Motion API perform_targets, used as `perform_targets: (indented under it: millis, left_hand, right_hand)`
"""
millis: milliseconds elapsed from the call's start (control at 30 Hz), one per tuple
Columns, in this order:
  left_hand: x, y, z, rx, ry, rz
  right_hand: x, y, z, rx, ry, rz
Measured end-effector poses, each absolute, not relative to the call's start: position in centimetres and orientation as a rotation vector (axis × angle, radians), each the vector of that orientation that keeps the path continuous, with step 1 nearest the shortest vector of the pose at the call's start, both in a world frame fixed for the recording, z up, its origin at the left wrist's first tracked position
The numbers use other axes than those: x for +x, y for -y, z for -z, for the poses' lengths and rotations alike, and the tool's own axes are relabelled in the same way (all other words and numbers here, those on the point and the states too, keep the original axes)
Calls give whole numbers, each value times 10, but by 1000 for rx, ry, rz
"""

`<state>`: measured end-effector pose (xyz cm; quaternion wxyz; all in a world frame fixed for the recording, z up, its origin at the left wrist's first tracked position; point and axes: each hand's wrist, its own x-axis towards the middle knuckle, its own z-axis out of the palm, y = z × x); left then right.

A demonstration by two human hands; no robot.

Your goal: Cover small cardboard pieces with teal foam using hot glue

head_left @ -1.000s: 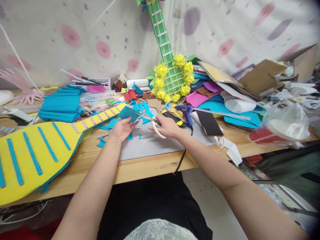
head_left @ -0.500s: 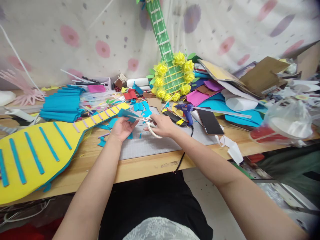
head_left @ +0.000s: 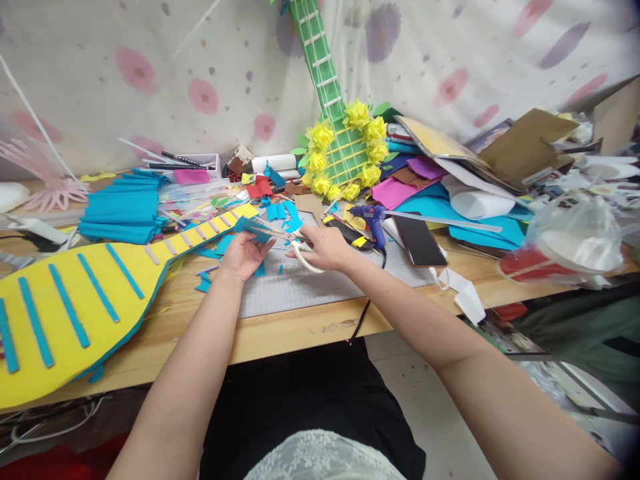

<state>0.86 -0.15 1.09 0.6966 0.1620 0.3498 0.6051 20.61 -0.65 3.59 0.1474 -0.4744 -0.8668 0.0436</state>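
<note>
My right hand (head_left: 323, 248) is closed around the white handles of a pair of scissors (head_left: 307, 259), whose blades point left. Those blades lie against a piece of blue paper (head_left: 253, 229). My left hand (head_left: 246, 255) pinches that paper from below, near the end of a yellow lute-shaped cutout (head_left: 65, 287) edged in blue, with blue strips on its body and pale purple ones on its neck. Blue paper scraps (head_left: 277, 212) lie around both hands on a grey cutting mat (head_left: 300, 293). Whether the blades are apart at the paper is hard to make out.
A purple glue gun (head_left: 371, 217) and a black phone (head_left: 419, 239) sit right of my hands. Behind stands a green paper guitar (head_left: 345, 157) with yellow flowers. Pleated blue paper (head_left: 123, 207) lies left; a red cup in a plastic bag (head_left: 555, 247) stands right.
The view has shifted very slightly. My hands, the scissors and the blue paper hold nearly the same position, with the scissor handles barely moved.
</note>
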Motion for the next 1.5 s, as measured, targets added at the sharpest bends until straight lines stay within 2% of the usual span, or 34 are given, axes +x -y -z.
perform_targets:
  millis: [900, 1500]
  left_hand:
    - [9, 2, -10, 347, -766, -1330]
    - [13, 4, -11, 408, -771, -1312]
  right_hand:
    - [208, 0, -35, -1417, 2499, 3]
    - [204, 0, -44, -1319, 2517, -31]
